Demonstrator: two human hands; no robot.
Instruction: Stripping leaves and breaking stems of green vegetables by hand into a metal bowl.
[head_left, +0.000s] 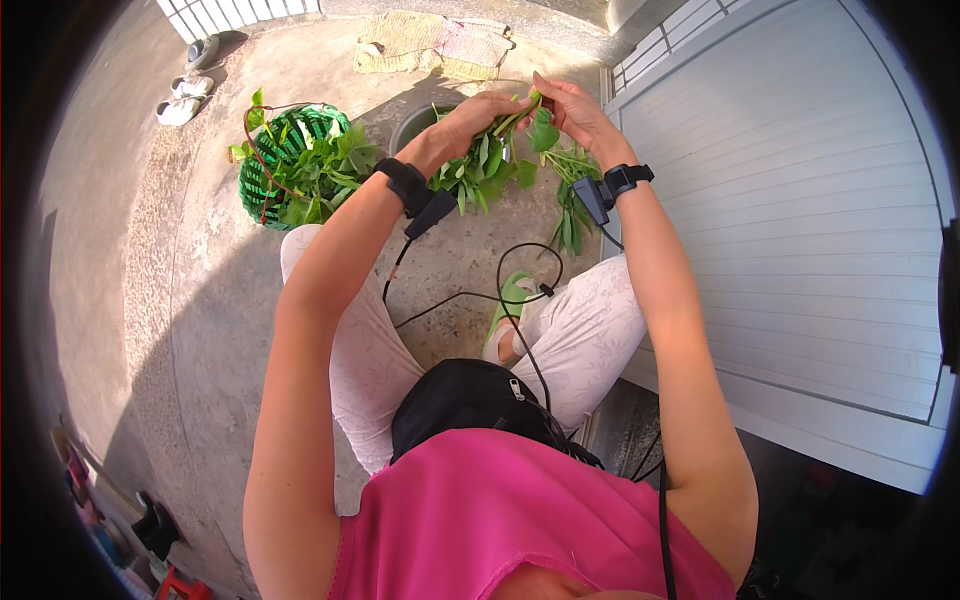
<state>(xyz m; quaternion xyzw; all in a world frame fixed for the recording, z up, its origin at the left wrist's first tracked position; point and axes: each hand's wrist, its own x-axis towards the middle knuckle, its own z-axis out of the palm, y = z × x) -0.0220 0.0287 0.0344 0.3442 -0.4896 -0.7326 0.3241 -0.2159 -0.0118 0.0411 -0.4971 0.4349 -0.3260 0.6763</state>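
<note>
Past my knees, my left hand (477, 118) grips a bunch of leafy green stems (491, 159). The leaves hang below the hand, and the cut stem ends point up to the right. My right hand (576, 112) meets it there, thumb and fingers pinching the stem ends; a broad leaf (545, 132) dangles just under them. Partly hidden behind the left hand is a grey basin (411, 126). To the left stands a green woven plastic basket (251, 180) heaped with leafy greens (322, 169). More cut greens (571, 214) lie on the concrete below my right wrist.
A white slatted door panel (795, 210) stands close on the right. Black cable (465, 294) loops between my legs by a green sandal (514, 296). A woven mat (435, 45) lies beyond the hands, and shoes (191, 86) sit at far left. A red stool (182, 585) shows bottom left.
</note>
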